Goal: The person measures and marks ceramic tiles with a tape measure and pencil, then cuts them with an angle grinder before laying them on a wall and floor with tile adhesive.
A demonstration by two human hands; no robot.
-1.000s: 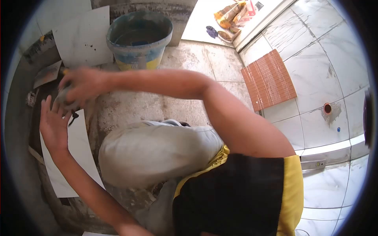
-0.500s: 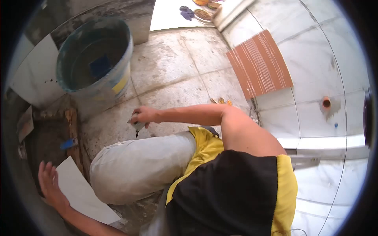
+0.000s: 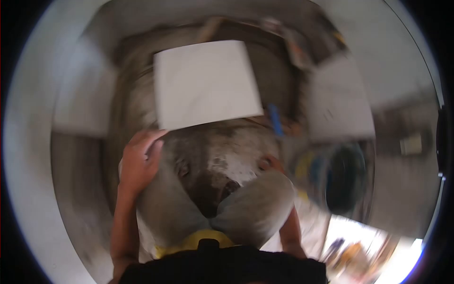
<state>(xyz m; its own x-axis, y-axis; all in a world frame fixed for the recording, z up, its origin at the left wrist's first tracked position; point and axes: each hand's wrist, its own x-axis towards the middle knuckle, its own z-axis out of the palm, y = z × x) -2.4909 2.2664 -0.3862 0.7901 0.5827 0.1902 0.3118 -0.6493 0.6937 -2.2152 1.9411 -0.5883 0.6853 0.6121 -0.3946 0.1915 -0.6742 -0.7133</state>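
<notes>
A white rectangular tile (image 3: 208, 85) lies in front of me, on or just above the rough, dirty floor. My left hand (image 3: 142, 158) is beside its near left corner, thumb and forefinger apart, holding nothing that I can see; whether a fingertip touches the corner is unclear. Beyond my right knee, my right hand (image 3: 271, 164) is low over the floor, blurred and partly hidden by the knee. Whether it holds anything cannot be made out. A blue object (image 3: 275, 119) lies off the tile's near right corner.
At the right stands a large bucket (image 3: 347, 177), blurred. Another pale tile (image 3: 338, 99) leans behind it. Grey walls rise on both sides. Several blurred items (image 3: 354, 255) lie on a bright surface at the lower right. A wood piece (image 3: 208, 29) shows past the white tile.
The view has swung left, so the white tile is now in front and the bucket at the right. My left hand has come to the tile's corner; my right hand is now behind my knee.
</notes>
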